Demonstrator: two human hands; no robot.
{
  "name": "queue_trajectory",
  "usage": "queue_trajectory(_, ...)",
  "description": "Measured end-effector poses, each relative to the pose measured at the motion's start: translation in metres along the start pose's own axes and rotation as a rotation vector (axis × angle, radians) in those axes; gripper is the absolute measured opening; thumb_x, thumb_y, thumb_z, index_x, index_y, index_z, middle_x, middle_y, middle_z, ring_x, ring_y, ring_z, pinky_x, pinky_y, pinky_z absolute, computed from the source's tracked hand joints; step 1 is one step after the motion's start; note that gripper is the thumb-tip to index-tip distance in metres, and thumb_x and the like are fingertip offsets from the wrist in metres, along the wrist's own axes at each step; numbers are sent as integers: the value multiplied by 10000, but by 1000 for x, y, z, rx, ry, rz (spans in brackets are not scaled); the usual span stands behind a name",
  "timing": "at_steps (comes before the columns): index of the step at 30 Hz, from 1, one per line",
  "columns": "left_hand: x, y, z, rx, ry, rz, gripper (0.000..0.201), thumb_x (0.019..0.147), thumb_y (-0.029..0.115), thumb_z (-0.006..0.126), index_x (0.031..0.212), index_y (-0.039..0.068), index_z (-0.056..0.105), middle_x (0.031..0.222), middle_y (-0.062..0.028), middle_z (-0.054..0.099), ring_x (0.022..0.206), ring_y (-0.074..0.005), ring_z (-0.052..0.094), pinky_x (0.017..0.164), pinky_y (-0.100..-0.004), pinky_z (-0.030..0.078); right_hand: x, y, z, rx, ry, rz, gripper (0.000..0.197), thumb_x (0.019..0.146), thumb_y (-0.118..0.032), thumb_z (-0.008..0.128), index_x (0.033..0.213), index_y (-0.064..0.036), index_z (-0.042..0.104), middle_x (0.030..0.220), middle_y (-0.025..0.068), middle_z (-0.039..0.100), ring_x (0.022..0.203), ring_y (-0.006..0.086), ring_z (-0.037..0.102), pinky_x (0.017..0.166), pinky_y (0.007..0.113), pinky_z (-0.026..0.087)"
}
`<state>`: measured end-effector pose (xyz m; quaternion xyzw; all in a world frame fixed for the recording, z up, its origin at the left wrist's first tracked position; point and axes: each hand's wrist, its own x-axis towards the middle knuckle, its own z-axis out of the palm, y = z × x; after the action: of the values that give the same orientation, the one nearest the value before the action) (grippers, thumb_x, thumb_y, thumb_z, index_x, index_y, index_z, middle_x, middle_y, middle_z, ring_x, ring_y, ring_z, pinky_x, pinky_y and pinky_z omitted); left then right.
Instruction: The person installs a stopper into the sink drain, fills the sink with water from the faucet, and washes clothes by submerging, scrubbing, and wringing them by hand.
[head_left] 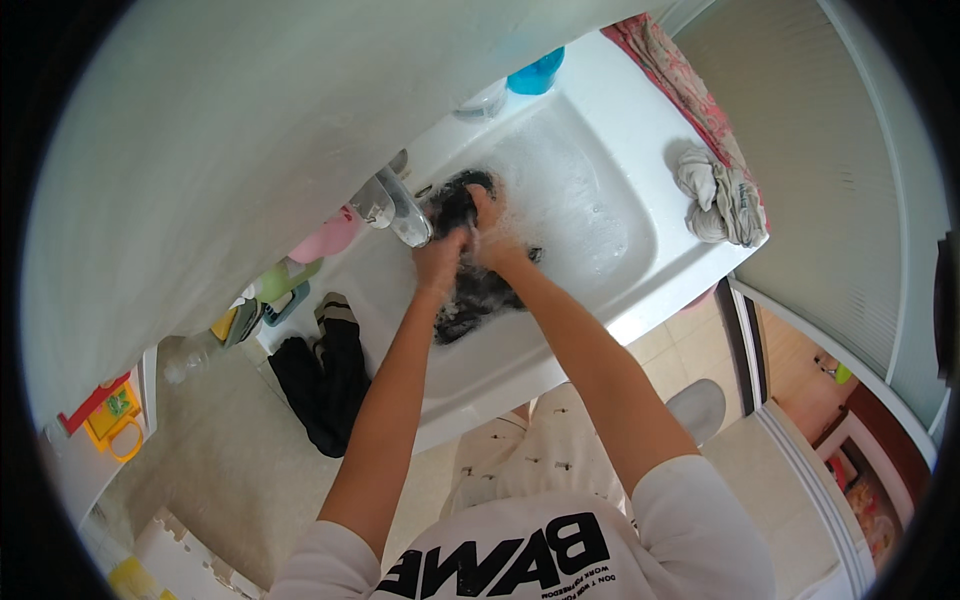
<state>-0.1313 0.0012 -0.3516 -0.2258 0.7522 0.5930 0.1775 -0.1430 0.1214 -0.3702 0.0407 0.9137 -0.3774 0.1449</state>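
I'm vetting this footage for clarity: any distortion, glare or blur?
Head view: the edge of the frosted panel bows, and black fills the corners; head view: the faucet carries bright glare; head view: the fingers and black cloth look soft, though whether from motion or suds I cannot tell.

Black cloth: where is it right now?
In the head view, the black cloth is in the foamy sink, slightly left of picture centre, beside the faucet, touching the left hand and right hand.

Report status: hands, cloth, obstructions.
Left hand and right hand together at dark cloth. Cloth wet, in white sink, sudsy water. Faucet close by left hand. Grip unclear.
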Motion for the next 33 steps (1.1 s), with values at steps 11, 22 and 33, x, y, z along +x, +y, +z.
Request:
queue_trajectory(11,-36,-29,-62,-1430,-496,-44,347,986,344,440,1149,84,600,1092,-35,643,1031,-193,607,922,-373,491,-117,-133,-54,416,78,-193,384,752,-183,737,1114,-131,619,947,126,588,834,346,632,696,434,530)
queue_trajectory(22,-64,-8,-43,-989,-63,-129,353,1007,330,415,1184,71,578,1131,-53,627,1049,-196,607,936,-372,489,-67,-106,-50,146,136,-144,420,766,-406,689,880,-5,636,720,181,620,643,398,627,579,478,516)
queue_trajectory(33,-86,24,-26,980,370,51,665,879,484,626,1468,298,381,1524,-208,205,1363,-560,191,1001,-742,245,-39,-9,-81,-242,157,-38,702,869,-504,616,1479,-272,358,1543,184,260,1333,456,328,1024,667,279)
